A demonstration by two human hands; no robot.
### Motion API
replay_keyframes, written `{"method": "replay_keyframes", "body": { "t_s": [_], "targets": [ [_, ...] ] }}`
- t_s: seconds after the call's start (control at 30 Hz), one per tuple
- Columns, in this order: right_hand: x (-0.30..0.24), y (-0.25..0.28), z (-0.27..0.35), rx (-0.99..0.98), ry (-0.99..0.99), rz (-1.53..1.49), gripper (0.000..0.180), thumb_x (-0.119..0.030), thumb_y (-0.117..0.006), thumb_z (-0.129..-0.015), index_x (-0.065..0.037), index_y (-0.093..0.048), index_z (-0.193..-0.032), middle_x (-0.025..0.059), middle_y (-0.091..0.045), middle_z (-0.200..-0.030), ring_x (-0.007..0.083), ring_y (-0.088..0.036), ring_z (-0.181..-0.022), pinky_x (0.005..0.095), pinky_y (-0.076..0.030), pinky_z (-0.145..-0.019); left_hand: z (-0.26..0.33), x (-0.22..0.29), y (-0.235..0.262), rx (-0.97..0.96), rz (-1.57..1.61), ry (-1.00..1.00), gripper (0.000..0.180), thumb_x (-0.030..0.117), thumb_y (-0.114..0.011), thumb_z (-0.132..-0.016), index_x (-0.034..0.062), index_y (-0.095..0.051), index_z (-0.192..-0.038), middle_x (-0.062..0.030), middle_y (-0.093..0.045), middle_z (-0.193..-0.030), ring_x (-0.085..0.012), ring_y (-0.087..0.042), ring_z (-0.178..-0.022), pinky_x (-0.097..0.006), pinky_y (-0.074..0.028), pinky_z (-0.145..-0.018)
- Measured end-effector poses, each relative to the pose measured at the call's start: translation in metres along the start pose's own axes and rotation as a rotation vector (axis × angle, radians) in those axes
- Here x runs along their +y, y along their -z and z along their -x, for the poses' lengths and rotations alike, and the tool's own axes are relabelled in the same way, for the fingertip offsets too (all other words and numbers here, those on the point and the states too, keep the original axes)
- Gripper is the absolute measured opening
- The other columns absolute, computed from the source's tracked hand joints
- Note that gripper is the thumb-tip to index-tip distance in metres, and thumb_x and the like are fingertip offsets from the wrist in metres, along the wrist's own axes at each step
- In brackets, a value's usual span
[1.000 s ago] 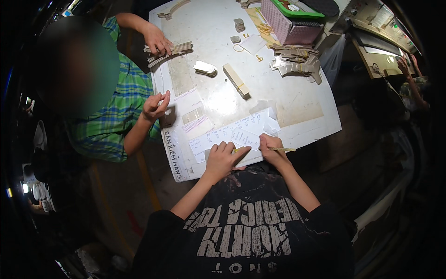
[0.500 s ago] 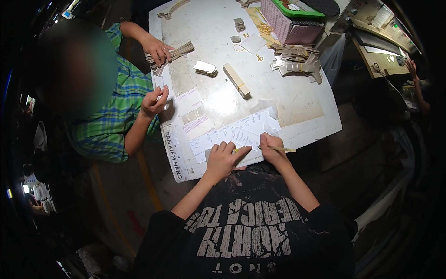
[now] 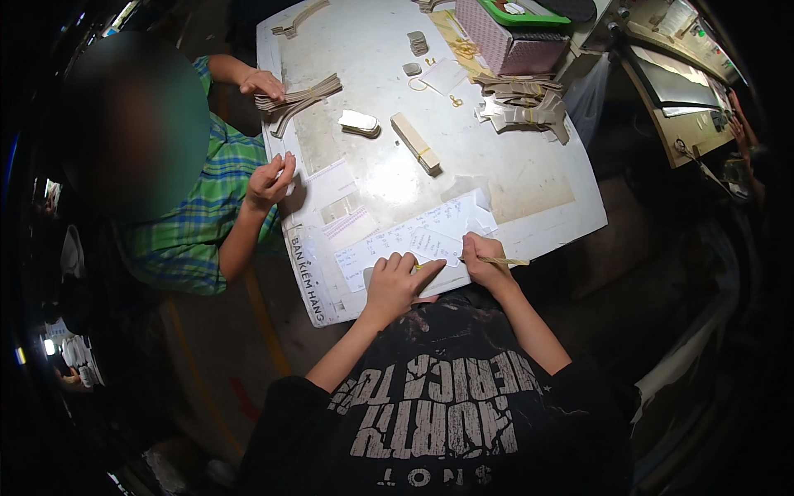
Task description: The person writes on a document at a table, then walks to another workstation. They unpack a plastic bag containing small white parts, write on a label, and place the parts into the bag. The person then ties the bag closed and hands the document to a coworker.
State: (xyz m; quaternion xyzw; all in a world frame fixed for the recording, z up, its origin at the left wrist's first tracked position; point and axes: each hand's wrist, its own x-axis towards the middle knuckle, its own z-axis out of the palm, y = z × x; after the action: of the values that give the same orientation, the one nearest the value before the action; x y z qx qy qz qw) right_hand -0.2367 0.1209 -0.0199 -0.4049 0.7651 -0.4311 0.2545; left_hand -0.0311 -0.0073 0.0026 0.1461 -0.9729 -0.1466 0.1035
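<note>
My right hand [image 3: 486, 260] is closed around a slim yellowish pen [image 3: 509, 261], its tip side down by a small white paper slip [image 3: 436, 244] with handwriting. My left hand [image 3: 394, 285] rests on the papers, thumb stretched out to the slip's lower edge and fingers bent apart from it. A small yellow thing [image 3: 420, 267] shows between that thumb and the fingers; its kind is unclear. Partly under my left hand is a pale flat piece [image 3: 369, 276]. Beneath the slip lies a larger handwritten sheet [image 3: 380, 244].
A banded pale long block [image 3: 416, 144] and a small whitish stack [image 3: 359, 123] lie mid-table [image 3: 529, 178]. Banded grey-beige cut pieces [image 3: 525, 112], scissors [image 3: 456, 101] and a pink box [image 3: 513, 50] are farther right. At left, a co-worker's hand [image 3: 263, 83] touches fanned strips [image 3: 302, 101].
The co-worker's far hand has loosened and drawn back along the fanned strips. The view has shifted slightly. My own hands stay in nearly the same place on the papers.
</note>
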Motion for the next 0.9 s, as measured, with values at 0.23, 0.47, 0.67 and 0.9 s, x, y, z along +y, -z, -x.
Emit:
{"method": "replay_keyframes", "body": {
  "t_s": [0.23, 0.47, 0.67, 0.9],
  "targets": [
    [-0.0012, -0.0037, -0.0011, 0.014, 0.005, 0.017, 0.032, -0.023, -0.057, -0.107, -0.001, -0.060, -0.085, 0.0215, -0.058, -0.071, 0.0361, -0.059, -0.063, 0.0421, -0.047, -0.062, 0.0021, -0.0026, 0.0010, 0.018, 0.026, 0.001, 0.079, 0.056, -0.085, -0.065, 0.0387, -0.067, -0.140, -0.0005, -0.052, -0.089, -0.0209, -0.054, -0.084, -0.036, -0.039, -0.074],
    [-0.0008, -0.0051, -0.0007, 0.004, 0.017, 0.006, 0.032, -0.023, -0.056, -0.108, 0.000, -0.059, -0.084, 0.0209, -0.057, -0.069, 0.0348, -0.059, -0.062, 0.0423, -0.047, -0.062, 0.0038, -0.0021, 0.0046, -0.001, 0.018, 0.012, 0.079, 0.055, -0.086, -0.065, 0.0388, -0.067, -0.140, -0.0005, -0.051, -0.088, -0.0208, -0.054, -0.083, -0.036, -0.040, -0.073],
    [-0.0033, -0.0062, -0.0008, 0.026, -0.011, -0.020, 0.033, -0.023, -0.055, -0.108, 0.000, -0.059, -0.085, 0.0204, -0.060, -0.071, 0.0347, -0.062, -0.064, 0.0422, -0.048, -0.063, 0.0056, -0.0030, 0.0036, -0.015, -0.001, 0.011, 0.082, 0.057, -0.084, -0.063, 0.0386, -0.065, -0.141, -0.0001, -0.054, -0.090, -0.0201, -0.055, -0.086, -0.035, -0.041, -0.074],
    [-0.0017, -0.0068, -0.0022, 0.010, -0.006, 0.015, 0.030, -0.023, -0.055, -0.108, -0.001, -0.060, -0.088, 0.0213, -0.060, -0.072, 0.0361, -0.063, -0.066, 0.0434, -0.049, -0.064, 0.0065, -0.0031, 0.0028, 0.003, 0.005, 0.006, 0.080, 0.056, -0.085, -0.064, 0.0387, -0.067, -0.139, -0.0002, -0.053, -0.089, -0.0204, -0.054, -0.085, -0.036, -0.040, -0.074]
  ]
}}
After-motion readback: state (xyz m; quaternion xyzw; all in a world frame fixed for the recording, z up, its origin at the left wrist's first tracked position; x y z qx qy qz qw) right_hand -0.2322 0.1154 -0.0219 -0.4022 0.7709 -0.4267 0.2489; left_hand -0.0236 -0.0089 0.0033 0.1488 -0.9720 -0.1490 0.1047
